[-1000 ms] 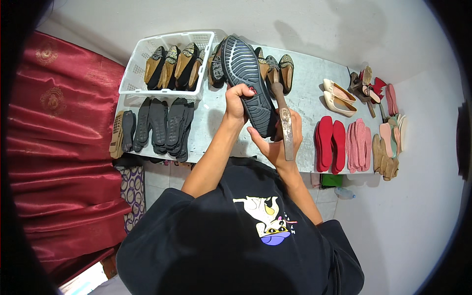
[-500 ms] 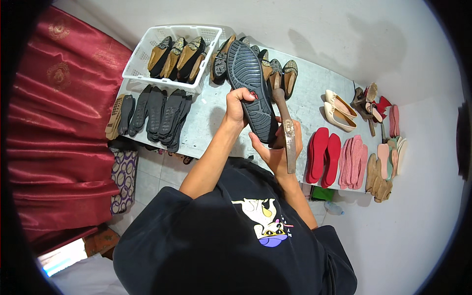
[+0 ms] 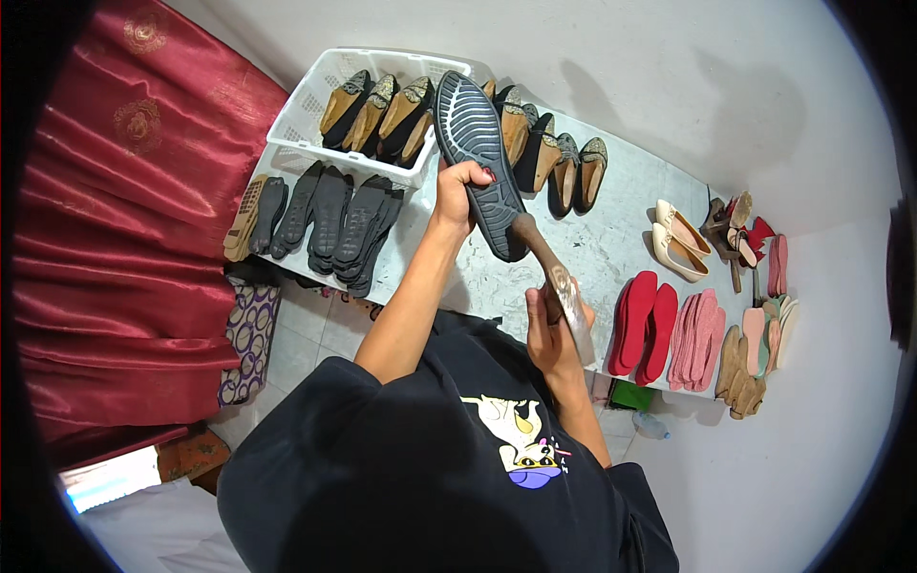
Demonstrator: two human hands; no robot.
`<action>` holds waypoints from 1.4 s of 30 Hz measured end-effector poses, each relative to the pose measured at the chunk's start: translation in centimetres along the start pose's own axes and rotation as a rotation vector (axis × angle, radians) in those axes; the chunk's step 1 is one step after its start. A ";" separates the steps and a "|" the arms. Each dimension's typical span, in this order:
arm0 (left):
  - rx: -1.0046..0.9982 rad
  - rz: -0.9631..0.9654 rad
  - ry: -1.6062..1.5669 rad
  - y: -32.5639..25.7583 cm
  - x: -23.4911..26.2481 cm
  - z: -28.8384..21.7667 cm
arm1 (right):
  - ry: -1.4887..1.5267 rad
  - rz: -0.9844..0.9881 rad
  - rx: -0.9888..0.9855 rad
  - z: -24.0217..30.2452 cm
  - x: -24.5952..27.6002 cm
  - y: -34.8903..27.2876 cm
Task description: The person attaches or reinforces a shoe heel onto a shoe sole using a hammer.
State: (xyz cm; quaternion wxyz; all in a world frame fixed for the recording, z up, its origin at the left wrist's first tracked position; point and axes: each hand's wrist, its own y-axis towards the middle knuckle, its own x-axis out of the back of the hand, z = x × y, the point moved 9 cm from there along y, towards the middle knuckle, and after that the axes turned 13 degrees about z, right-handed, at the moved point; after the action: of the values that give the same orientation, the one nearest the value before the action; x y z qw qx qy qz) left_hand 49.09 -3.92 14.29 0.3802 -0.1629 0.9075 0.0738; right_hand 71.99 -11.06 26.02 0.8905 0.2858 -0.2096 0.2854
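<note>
My left hand (image 3: 460, 196) grips a shoe (image 3: 475, 134) with its ridged black sole turned toward me, thumb lying across the middle of the sole. The upper is hidden behind it. My right hand (image 3: 557, 329) is closed around an old hammer (image 3: 564, 286) with a long, worn metal head. The rounded end of that head overlaps the heel end of the sole; whether it touches, I cannot tell. The hammer's handle is mostly hidden by the fingers.
A white plastic basket (image 3: 296, 119) holds several flats with patterned toes; more flats (image 3: 578, 177) stand beside it. Black soles (image 3: 334, 224) lie at the table's left. Cream shoes (image 3: 678, 244), red insoles (image 3: 635, 325) and pink insoles (image 3: 697, 339) lie at the right. A red curtain (image 3: 143, 239) hangs left.
My right hand and the hammer have moved down, away from the shoe's side, and the hammer's rounded end is now by the heel. The table appears shifted rightward in view.
</note>
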 end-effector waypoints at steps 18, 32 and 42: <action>-0.022 -0.132 -0.007 1.4 7.0 -4.3 | 0.049 0.101 -0.048 2.0 -4.6 2.4; -0.170 -0.266 0.083 1.6 5.2 -6.0 | -0.167 0.147 -0.090 2.0 -5.1 3.1; -0.135 -0.262 0.023 1.4 5.3 -4.4 | -0.207 0.175 -0.034 2.1 -5.5 3.1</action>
State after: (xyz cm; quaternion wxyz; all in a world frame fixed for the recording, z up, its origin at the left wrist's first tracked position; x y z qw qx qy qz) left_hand 42.23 -5.01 13.59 0.3641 -0.3058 0.8758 0.0826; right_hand 65.53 -12.45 25.86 0.8406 0.2792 -0.3293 0.3271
